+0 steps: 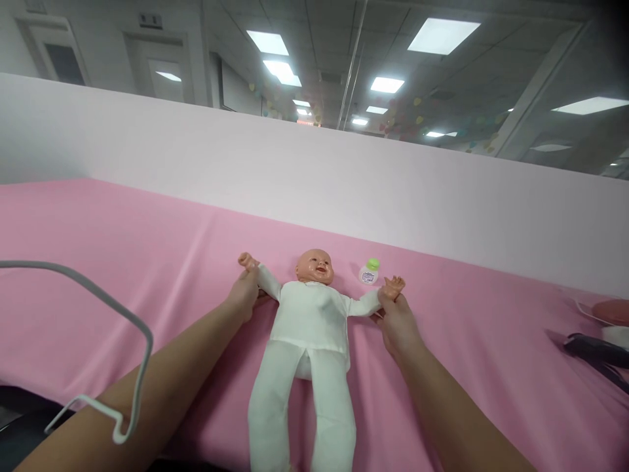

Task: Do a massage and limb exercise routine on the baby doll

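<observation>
A baby doll (310, 318) with a bald plastic head and a white cloth body lies face up on the pink sheet (196, 255). Its arms are spread out to both sides. My left hand (244, 296) is closed around the doll's arm on the left, near the wrist. On the other side, my right hand (397, 321) grips the opposite arm just below the plastic hand. Some of my fingers are hidden beneath the doll's arms. Beside the doll's head stands or lies a small clear bottle (368, 272) with a green cap.
Behind the sheet runs a low white wall (314, 170) with glass above it. A grey-white bent tube (122, 311) crosses the left foreground, over my left forearm. At the right edge lie a black object (594, 351) and a reddish-brown rounded thing (612, 312).
</observation>
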A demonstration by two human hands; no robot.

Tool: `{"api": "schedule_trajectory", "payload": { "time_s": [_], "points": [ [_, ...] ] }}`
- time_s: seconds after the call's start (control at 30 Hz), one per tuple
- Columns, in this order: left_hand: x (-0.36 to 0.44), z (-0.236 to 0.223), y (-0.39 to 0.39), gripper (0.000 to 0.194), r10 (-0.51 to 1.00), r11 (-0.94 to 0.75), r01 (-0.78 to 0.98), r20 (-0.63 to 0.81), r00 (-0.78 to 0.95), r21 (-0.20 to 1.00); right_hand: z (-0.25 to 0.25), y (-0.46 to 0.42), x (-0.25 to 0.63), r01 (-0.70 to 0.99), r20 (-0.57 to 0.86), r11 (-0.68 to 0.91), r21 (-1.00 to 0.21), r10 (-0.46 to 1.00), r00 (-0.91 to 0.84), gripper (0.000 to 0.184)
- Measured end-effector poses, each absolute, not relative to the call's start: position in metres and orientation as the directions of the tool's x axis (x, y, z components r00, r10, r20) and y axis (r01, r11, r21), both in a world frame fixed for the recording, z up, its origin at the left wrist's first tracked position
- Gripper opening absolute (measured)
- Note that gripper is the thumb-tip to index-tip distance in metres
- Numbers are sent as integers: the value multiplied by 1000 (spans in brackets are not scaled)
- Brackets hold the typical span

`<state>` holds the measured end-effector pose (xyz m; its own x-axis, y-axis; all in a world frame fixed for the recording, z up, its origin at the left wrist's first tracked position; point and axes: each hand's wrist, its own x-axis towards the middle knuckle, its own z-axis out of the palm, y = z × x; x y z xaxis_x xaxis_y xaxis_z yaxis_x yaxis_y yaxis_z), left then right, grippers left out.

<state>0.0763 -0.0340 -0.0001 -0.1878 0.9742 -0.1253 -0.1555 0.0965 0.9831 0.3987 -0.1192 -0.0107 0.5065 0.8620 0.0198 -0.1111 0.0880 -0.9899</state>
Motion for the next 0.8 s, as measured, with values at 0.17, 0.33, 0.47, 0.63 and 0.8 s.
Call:
{"api": "schedule_trajectory", "payload": {
  "time_s": [0.17,0.33,0.47,0.63,0.8],
  "points": [
    [63,8,-28,15,935,288,-378,-344,-90,880,-30,-104,425,-394,-265,-104,-913,886,380,22],
    [57,11,-28,11,919,340,-459,-393,-23,821,-37,-101,434,-303,-115,10,-953,913,391,17],
    [62,13,-34,17,960,218,-383,-268,-81,897,-24,-108,423,-205,67,173,-964,896,440,59],
    [75,18,-57,29,984,-165,-80,170,61,983,-5,-129,392,193,365,317,-929,873,324,73],
    [87,23,-78,42,926,-376,475,332,177,795,3,-149,368,458,496,442,-771,868,-3,62]
  ]
}}
